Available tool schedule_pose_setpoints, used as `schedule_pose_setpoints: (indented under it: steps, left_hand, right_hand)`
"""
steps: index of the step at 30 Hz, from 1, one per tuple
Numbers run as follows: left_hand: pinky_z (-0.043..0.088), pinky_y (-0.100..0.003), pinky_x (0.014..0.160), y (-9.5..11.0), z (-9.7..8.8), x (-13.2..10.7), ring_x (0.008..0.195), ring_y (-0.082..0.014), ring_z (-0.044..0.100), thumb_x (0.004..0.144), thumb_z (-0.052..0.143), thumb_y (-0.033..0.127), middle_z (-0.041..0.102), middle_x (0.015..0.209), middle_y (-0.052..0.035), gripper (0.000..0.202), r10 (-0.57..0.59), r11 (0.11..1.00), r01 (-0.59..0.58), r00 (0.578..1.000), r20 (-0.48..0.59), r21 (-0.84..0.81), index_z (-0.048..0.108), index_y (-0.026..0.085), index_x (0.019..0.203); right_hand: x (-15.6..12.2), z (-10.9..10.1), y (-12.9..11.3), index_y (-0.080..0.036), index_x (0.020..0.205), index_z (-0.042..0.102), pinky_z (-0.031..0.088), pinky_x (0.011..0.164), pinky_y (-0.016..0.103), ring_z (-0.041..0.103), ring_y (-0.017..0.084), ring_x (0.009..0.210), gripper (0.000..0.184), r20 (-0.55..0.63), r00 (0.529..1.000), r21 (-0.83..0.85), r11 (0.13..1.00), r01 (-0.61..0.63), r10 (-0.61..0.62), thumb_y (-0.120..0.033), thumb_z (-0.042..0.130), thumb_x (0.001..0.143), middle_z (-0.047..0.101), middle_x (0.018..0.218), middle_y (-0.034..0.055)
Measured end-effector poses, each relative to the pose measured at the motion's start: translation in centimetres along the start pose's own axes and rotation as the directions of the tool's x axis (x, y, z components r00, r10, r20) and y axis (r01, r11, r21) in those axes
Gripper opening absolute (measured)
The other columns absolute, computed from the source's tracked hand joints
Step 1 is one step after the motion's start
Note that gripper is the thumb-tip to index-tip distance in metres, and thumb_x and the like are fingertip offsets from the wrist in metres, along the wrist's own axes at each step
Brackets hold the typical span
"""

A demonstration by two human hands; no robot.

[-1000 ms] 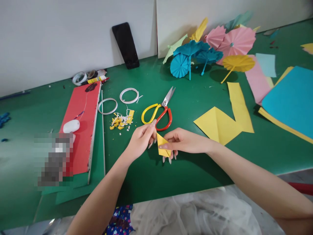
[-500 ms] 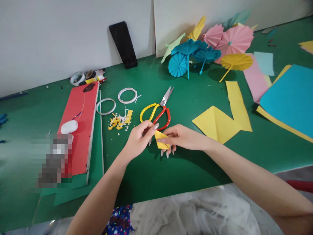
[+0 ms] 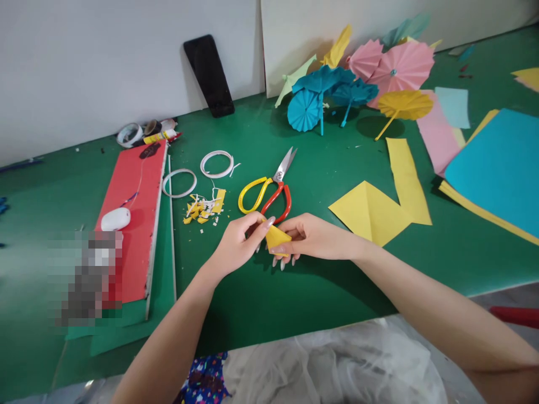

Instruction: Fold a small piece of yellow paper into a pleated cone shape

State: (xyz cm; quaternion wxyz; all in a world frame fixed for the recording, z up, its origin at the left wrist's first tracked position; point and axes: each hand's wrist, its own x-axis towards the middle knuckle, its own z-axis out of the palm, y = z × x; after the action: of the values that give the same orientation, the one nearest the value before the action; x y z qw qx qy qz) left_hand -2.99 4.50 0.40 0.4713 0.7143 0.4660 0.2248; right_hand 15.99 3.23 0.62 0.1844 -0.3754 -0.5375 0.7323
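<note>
My left hand [image 3: 236,245] and right hand [image 3: 316,238], both pinched closed, hold the folded yellow paper [image 3: 277,238] just beside the scissors [image 3: 278,176]. I judge this a folding step; next, creasing calls for aligned edges.

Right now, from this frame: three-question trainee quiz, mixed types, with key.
1. True or false: the left hand and right hand both touch the folded yellow paper.

2. Which is propped against the white wall?
A) white mouse
B) black phone
C) tape roll

3. Fill in: one handle loop of the scissors is yellow, the other is ___.

Key: 1 true; 2 B; 3 red.
</note>
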Motion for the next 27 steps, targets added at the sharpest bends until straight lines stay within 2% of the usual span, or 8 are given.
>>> schedule_pose_setpoints:
  steps: [4,11,17,27]
  left_hand:
    - [0.034,-0.020,0.045,0.08,0.04,-0.10,0.045,-0.0088,0.045,0.089,0.048,0.039,0.046,0.051,0.0051,0.028,-0.024,0.998,0.027,0.998,0.063,-0.050,0.051,0.018,0.071]
    - [0.030,-0.020,0.045,0.28,0.23,-0.33,0.045,-0.0072,0.038,0.087,0.051,0.034,0.041,0.050,0.0055,0.032,0.081,0.994,-0.075,0.994,-0.069,0.076,0.045,0.017,0.061]
    - [0.031,-0.021,0.045,0.27,0.33,-0.27,0.046,-0.0075,0.039,0.087,0.051,0.036,0.041,0.051,0.0055,0.032,0.075,0.997,-0.074,0.996,-0.056,0.034,0.046,0.018,0.062]
    - [0.030,-0.022,0.044,0.61,0.24,-0.27,0.042,-0.0073,0.038,0.089,0.048,0.040,0.040,0.046,0.0064,0.034,0.043,0.999,-0.044,0.999,-0.026,-0.019,0.048,0.018,0.064]
  right_hand:
    - [0.01,0.15,0.03,-0.013,0.091,0.067,0.051,0.058,0.021,0.065,0.012,0.066,0.028,0.006,1.000,0.010,1.000,-0.004,0.004,-0.037,0.069,0.075,0.070,0.081,0.0049]
    - [-0.15,0.11,-0.15,-0.014,0.092,0.064,0.051,0.058,0.020,0.066,0.012,0.067,0.033,0.045,0.999,0.012,1.000,0.015,-0.015,-0.042,0.068,0.076,0.070,0.081,0.0050]
    - [0.07,0.32,-0.16,-0.011,0.082,0.063,0.051,0.052,0.019,0.066,0.012,0.062,0.043,-0.001,0.998,-0.011,0.998,0.061,-0.061,-0.053,0.054,0.083,0.069,0.077,0.0064]
    - [0.22,0.25,-0.07,-0.011,0.077,0.065,0.052,0.051,0.019,0.064,0.011,0.057,0.044,-0.001,0.997,0.020,0.997,0.078,-0.078,-0.053,0.056,0.082,0.069,0.072,0.0057]
